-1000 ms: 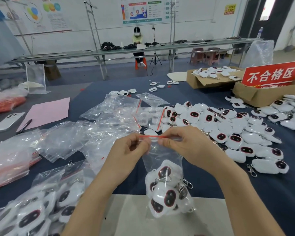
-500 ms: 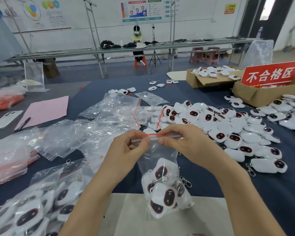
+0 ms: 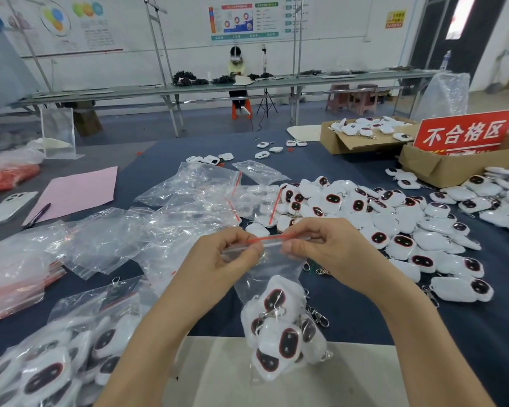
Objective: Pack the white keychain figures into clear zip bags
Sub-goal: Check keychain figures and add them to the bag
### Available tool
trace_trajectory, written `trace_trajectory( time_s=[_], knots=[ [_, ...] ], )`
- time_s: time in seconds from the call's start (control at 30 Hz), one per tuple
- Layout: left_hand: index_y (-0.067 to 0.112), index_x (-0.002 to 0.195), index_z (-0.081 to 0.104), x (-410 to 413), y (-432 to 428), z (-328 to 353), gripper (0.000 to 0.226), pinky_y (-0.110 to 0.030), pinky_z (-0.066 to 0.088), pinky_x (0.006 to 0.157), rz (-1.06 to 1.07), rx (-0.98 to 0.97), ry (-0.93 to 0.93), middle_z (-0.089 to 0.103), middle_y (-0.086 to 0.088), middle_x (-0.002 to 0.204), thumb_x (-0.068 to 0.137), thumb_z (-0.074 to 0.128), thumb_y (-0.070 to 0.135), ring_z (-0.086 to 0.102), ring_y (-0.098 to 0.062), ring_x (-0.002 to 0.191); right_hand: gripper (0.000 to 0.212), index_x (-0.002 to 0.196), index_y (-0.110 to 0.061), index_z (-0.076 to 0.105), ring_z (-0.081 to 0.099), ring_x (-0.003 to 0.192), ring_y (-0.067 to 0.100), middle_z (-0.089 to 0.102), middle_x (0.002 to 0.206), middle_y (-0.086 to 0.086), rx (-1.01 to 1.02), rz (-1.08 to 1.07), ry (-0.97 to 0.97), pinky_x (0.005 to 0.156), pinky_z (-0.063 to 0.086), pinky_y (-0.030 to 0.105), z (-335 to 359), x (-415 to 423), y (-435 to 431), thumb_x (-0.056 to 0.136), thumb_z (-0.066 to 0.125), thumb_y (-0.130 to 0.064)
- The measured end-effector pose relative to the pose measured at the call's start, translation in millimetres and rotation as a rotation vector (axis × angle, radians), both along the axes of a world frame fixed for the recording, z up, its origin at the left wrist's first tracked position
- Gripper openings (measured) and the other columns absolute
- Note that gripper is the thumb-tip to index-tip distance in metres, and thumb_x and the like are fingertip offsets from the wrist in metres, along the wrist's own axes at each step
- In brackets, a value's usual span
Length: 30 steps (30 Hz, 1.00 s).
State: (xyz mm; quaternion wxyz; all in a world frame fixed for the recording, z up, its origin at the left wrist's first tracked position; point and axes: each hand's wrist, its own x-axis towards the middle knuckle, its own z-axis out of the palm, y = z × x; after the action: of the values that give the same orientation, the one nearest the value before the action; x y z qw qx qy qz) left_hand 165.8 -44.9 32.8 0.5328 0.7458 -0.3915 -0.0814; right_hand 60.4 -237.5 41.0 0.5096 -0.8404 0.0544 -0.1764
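Head cam, looking down at the table (image 3: 467,333), which was covered in dark blue cloth. Both hands were up at the top of one clear zip bag (image 3: 272,277). The left hand (image 3: 227,257) pinched the left part of the red-lined zip strip (image 3: 272,238) between thumb and curled fingers. The right hand (image 3: 321,251) pinched it just beside that, toward the right end. Couldn't tell if the strip was fully sealed.

The bag was thin crinkly film, hanging down from the strip over the table's near edge. A clump of white keychain figures (image 3: 279,333) was bunched at its bottom. They were glossy rounded pebble shapes with dark oval faces ringed in red, with metal clasps poking out among them. The bag's bottom hung over a pale flat board (image 3: 232,377) at the near edge, touching or not I couldn't say.

The loose figures (image 3: 394,218) were heaped from mid-table toward the right edge, close behind the right hand. The empty bags (image 3: 165,227), all shiny wrinkles, sprawled just behind the left hand and out toward the left edge. The filled bags (image 3: 56,362) crowded the near left corner. The barest cloth was by the near right corner and in a narrow patch between the forearms.

Farther off, a pink sheet (image 3: 77,192), a pen (image 3: 37,215) and a phone (image 3: 8,205) lay by the left edge. Cardboard boxes (image 3: 441,165) with a red sign (image 3: 465,132) sat at the far right corner.
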Motion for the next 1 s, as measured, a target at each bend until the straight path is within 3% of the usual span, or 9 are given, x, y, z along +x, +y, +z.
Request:
trace_trajectory(
  time_s=[0.23, 0.33, 0.43, 0.57, 0.7, 0.87, 1.0],
  knots=[
    [0.034, 0.082, 0.069, 0, 1, 2, 0.015, -0.016, 0.047, 0.067, 0.005, -0.019, -0.083, 0.068, 0.013, 0.076, 0.092, 0.074, 0.024, 0.061, -0.002, 0.069, 0.017, 0.097, -0.029, 0.075, 0.074, 0.087, 0.012, 0.078, 0.088, -0.004, 0.09, 0.065, -0.043, 0.083, 0.056, 0.021, 3, 1, 4, 0.086, 0.077, -0.017],
    [0.032, 0.083, 0.069, 0, 3, 3, 0.013, -0.02, 0.048, 0.067, 0.012, -0.017, -0.059, 0.068, 0.01, 0.076, 0.093, 0.072, 0.025, 0.061, -0.005, 0.069, 0.016, 0.103, -0.018, 0.074, 0.075, 0.091, 0.015, 0.079, 0.093, 0.002, 0.218, 0.086, -0.021, 0.085, 0.057, 0.021, -2, -2, 2, 0.088, 0.073, -0.012],
    [0.037, 0.083, 0.071, -1, 3, 4, 0.013, -0.013, 0.046, 0.068, 0.01, 0.034, -0.073, 0.069, 0.014, 0.078, 0.093, 0.071, 0.029, 0.062, -0.002, 0.072, 0.009, 0.096, -0.009, 0.072, 0.075, 0.092, 0.02, 0.078, 0.091, 0.009, 0.319, 0.085, -0.015, 0.082, 0.058, 0.023, -5, -1, 3, 0.091, 0.068, -0.004],
    [0.037, 0.079, 0.069, -2, 2, 6, 0.017, -0.01, 0.042, 0.065, 0.012, 0.069, -0.141, 0.066, 0.017, 0.074, 0.094, 0.07, 0.029, 0.057, 0.001, 0.069, 0.005, 0.093, -0.011, 0.073, 0.075, 0.086, 0.017, 0.079, 0.088, 0.004, 0.233, 0.101, -0.015, 0.078, 0.057, 0.02, -1, 1, 9, 0.092, 0.069, -0.008],
    [0.037, 0.079, 0.066, -3, 3, 8, 0.021, -0.009, 0.041, 0.064, 0.015, 0.059, -0.183, 0.065, 0.019, 0.073, 0.095, 0.069, 0.023, 0.057, 0.001, 0.068, 0.007, 0.096, -0.006, 0.068, 0.075, 0.08, 0.015, 0.079, 0.086, 0.006, 0.351, 0.094, -0.018, 0.072, 0.057, 0.019, 0, 2, 13, 0.09, 0.069, -0.008],
    [0.037, 0.084, 0.07, -4, 1, 9, 0.01, -0.008, 0.042, 0.068, 0.003, 0.094, -0.171, 0.069, 0.019, 0.081, 0.092, 0.071, 0.031, 0.062, 0.0, 0.077, 0.013, 0.085, -0.003, 0.061, 0.075, 0.072, 0.021, 0.078, 0.082, 0.012, 0.428, 0.063, -0.026, 0.065, 0.059, 0.022, 1, 3, 16, 0.082, 0.074, -0.005],
    [0.038, 0.086, 0.07, -5, 2, 12, 0.007, -0.011, 0.043, 0.067, -0.004, 0.063, -0.238, 0.068, 0.018, 0.081, 0.093, 0.07, 0.037, 0.063, -0.003, 0.078, 0.021, 0.079, -0.009, 0.061, 0.076, 0.072, 0.022, 0.077, 0.08, 0.012, 0.421, 0.081, -0.056, 0.065, 0.059, 0.023, 3, 5, 22, 0.072, 0.078, -0.019]
  ],
)
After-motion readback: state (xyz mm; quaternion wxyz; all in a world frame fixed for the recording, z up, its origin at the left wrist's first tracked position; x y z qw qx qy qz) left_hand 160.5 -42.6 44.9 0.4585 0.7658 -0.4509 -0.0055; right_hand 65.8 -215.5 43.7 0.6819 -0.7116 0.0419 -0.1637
